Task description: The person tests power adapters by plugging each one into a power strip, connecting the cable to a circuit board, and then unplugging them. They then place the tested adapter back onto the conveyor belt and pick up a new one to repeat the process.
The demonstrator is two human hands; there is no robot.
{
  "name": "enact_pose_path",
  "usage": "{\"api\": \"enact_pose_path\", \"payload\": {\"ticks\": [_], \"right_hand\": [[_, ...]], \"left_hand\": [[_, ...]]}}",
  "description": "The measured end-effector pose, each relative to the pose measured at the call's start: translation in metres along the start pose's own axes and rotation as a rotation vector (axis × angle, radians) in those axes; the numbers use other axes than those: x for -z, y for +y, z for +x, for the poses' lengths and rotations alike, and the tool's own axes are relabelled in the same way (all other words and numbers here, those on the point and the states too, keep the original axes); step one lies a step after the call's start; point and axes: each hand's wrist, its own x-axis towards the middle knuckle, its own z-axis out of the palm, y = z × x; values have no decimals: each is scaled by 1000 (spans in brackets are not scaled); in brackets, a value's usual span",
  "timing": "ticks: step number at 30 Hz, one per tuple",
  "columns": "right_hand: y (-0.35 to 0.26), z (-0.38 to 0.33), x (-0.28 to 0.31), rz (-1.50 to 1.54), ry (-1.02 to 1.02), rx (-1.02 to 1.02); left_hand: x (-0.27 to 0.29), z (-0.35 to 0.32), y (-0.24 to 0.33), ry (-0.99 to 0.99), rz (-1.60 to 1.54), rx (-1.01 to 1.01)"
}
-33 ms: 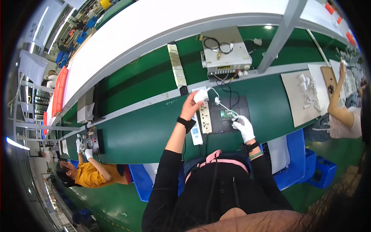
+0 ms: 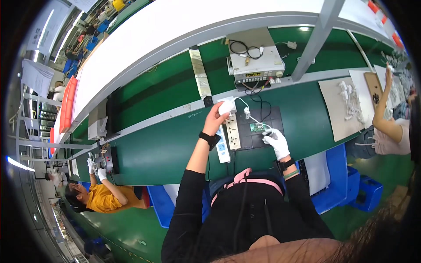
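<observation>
The white charger (image 2: 226,106) sits in the bare left hand (image 2: 218,119), fingers closed around its lower body, held just above the far end of the white power strip (image 2: 232,131), whose long axis runs away from the person toward the grey rail. From the charger a thin white cable (image 2: 253,119) trails rightward and toward the person, passing a small connector and ending at the gloved right hand (image 2: 276,142). That hand is closed at the fingertips on the cable's end (exactly what is pinched is too small to tell), resting beside a small green circuit board (image 2: 257,127) on the black mat (image 2: 263,136). The charger thus lies up and left of the right-hand grip, and the left hand is the nearer to the strip's sockets, directly below its hold. A white remote-like unit (image 2: 222,150) lies beside the left wrist. Beyond both hands stands a grey bench power supply (image 2: 255,59) on the green bench (image 2: 158,149). Other workers sit well apart at either side.
</observation>
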Motion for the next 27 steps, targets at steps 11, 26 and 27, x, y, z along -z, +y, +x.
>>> {"api": "enact_pose_path", "payload": {"ticks": [11,26,27], "right_hand": [[-31,-12,-14,165,11,-25],[-54,30,-7,-11,-82,120],[-58,33,-11,-42,-130,125]], "left_hand": [[15,-63,-82,14,468,76],[-2,-81,-44,-92,996,2],[1,-82,-48,-86,971,17]]}}
